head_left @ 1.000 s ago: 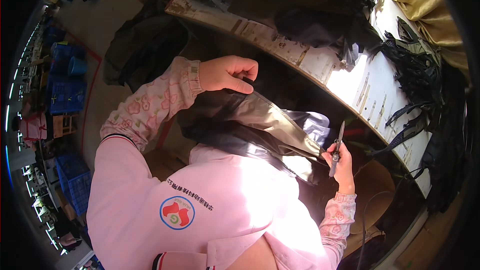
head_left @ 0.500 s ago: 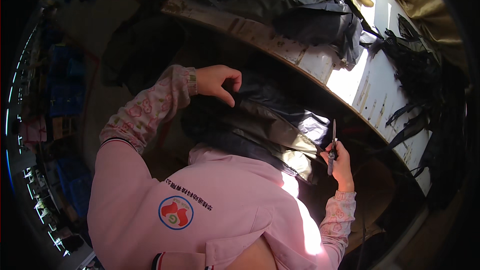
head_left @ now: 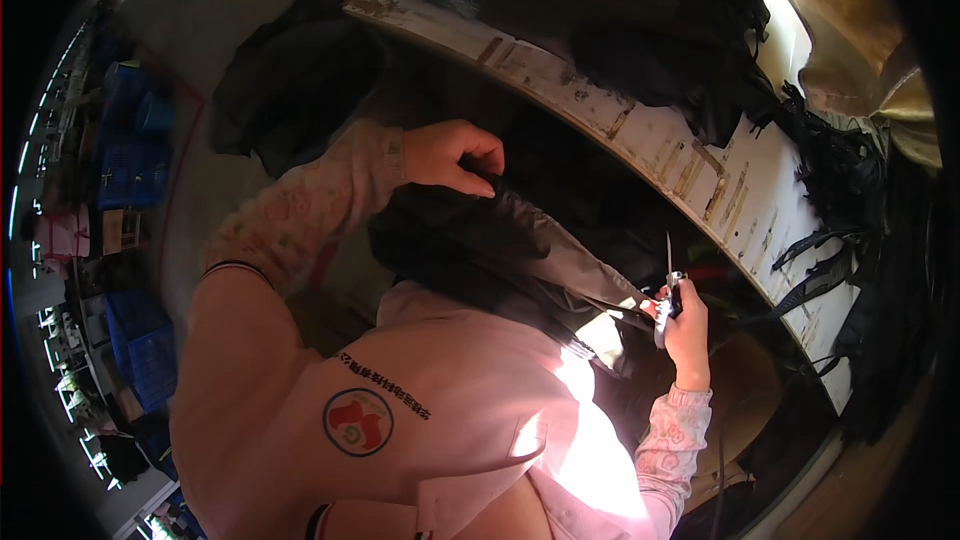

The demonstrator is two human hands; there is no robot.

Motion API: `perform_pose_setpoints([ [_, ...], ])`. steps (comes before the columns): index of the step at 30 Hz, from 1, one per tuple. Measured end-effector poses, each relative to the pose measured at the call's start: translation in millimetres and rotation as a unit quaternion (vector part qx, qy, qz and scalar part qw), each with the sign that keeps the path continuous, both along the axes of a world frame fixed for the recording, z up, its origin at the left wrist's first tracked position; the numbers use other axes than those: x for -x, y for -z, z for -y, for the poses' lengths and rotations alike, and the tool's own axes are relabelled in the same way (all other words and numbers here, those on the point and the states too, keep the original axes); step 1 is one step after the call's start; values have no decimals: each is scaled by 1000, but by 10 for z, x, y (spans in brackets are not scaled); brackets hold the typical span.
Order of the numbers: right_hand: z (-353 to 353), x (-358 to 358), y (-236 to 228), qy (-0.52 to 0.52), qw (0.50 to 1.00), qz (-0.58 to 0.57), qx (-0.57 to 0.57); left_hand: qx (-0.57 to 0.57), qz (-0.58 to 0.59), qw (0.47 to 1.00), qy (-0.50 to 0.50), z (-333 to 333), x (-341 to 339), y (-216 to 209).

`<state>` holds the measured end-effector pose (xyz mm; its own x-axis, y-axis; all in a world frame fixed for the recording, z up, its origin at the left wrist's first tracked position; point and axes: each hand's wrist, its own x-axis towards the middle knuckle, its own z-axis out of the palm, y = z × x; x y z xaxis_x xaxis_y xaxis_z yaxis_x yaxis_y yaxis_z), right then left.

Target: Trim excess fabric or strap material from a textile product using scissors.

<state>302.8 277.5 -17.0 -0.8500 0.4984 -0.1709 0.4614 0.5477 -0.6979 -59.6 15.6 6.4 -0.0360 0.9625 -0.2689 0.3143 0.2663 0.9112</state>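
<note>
A dark garment piece (head_left: 545, 250) lies across my lap, black with a grey-brown inner side. My left hand (head_left: 455, 156) is closed on its upper edge, thumb and fingers pinched together. From there the edge runs fairly straight down to my right hand (head_left: 686, 330). That hand is closed around small thread snips (head_left: 664, 312), their pointed blade upward. The thumb and fingertips of the same hand are at the fabric's right end; whether they pinch it I cannot tell. Deep shadow hides much of the cloth's lower folds.
A worn white table edge (head_left: 640, 145) curves past beyond my hands, with dark fabric (head_left: 660, 60) heaped on it. Black strips (head_left: 835, 190) hang over its right part. Gold-coloured cloth (head_left: 850, 40) lies far right. Blue crates (head_left: 135, 175) stand at the left.
My left hand has shifted slightly right, and the fabric edge now stretches straighter between both hands. My right hand stays nearly in place with the snips. Sunlight on the cloth and table has dimmed.
</note>
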Motion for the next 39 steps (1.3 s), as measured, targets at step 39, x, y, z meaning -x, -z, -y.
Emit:
perform_pose_setpoints([
  [39, 526, 1290, -565, -260, 960, -1, -108, 0, 23, 1000, 18, -240, -223, -311],
])
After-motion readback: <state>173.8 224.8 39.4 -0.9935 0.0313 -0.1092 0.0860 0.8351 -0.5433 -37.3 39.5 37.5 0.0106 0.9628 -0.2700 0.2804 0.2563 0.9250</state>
